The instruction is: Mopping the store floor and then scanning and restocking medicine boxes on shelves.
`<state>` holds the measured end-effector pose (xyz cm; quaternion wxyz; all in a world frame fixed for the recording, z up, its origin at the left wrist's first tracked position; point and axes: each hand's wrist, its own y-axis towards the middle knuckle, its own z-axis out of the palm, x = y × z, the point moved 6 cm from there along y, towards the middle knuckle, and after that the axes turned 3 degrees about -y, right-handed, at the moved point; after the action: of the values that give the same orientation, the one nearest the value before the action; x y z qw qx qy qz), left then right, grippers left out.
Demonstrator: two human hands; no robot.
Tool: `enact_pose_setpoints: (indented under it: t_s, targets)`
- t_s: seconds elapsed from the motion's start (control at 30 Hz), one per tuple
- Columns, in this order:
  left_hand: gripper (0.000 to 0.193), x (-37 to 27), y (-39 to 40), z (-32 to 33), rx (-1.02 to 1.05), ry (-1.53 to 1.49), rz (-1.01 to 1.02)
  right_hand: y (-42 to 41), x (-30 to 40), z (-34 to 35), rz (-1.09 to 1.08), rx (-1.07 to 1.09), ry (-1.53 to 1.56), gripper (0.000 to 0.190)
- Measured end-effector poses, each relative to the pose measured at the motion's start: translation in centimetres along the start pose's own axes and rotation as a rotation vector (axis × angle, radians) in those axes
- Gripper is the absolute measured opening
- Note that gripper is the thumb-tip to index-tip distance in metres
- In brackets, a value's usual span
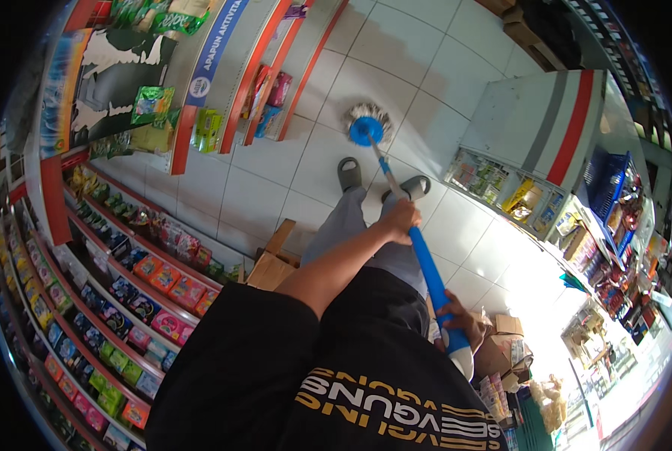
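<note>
A spin mop with a blue handle (429, 270) slants from my right side toward the floor ahead of my feet. My left hand (402, 222) grips it low, where the blue sleeve meets the metal pole. Higher up, near the white end, my right hand (464, 322) is wrapped around the handle, its fingers partly hidden behind it. The round mop head (367, 129), a blue disc with grey-white strands, rests on the white floor tiles (369, 79) just beyond my sandals (349, 173).
Shelves of packaged goods (166, 282) line the left, with red-edged shelf units (257, 73) ahead. A white counter (527, 124) with a red stripe stands right. Cardboard (271, 270) lies by my left leg, and cardboard boxes (499, 349) sit at my right.
</note>
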<state>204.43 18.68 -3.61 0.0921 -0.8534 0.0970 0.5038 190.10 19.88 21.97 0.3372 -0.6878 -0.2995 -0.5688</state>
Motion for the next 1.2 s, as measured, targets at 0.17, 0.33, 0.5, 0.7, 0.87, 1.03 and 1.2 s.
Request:
enact_pose_setpoints:
  t_s: [0.17, 0.33, 0.5, 0.7, 0.87, 1.03, 1.2]
  targets:
    - [0.023, -2.9, -0.4, 0.3, 0.053, 0.039, 0.001, -5.3, 0.0, 1.1, -0.081, -0.287, 0.061, 0.036]
    - [0.025, 1.0, 1.3, -0.2, -0.126, 0.151, 0.079, -5.5, -3.5, 2.9, 0.079, -0.383, -0.078, 0.026]
    - [0.023, 3.4, 9.8, -1.3, -0.353, 0.144, 0.253, -0.1, -5.4, -3.1, 0.213, -0.441, -0.143, 0.028]
    - [0.038, 1.2, 15.6, 9.5, 0.003, -0.041, 0.263, -4.2, -2.0, -11.5, 0.318, -0.349, -0.451, 0.025]
    - [0.022, -8.0, 21.3, 17.3, 0.140, 0.149, 0.129, -11.8, -3.5, -18.5, 0.187, -0.506, -0.256, 0.029]
    - [0.015, -7.2, 23.6, 16.0, 0.042, 0.226, -0.022, -10.4, -5.9, -22.0, 0.083, -0.623, -0.135, 0.035]
    - [0.019, -3.1, 20.4, 12.4, -0.171, 0.245, 0.049, -7.7, -9.3, -19.3, -0.013, -0.443, -0.072, 0.030]
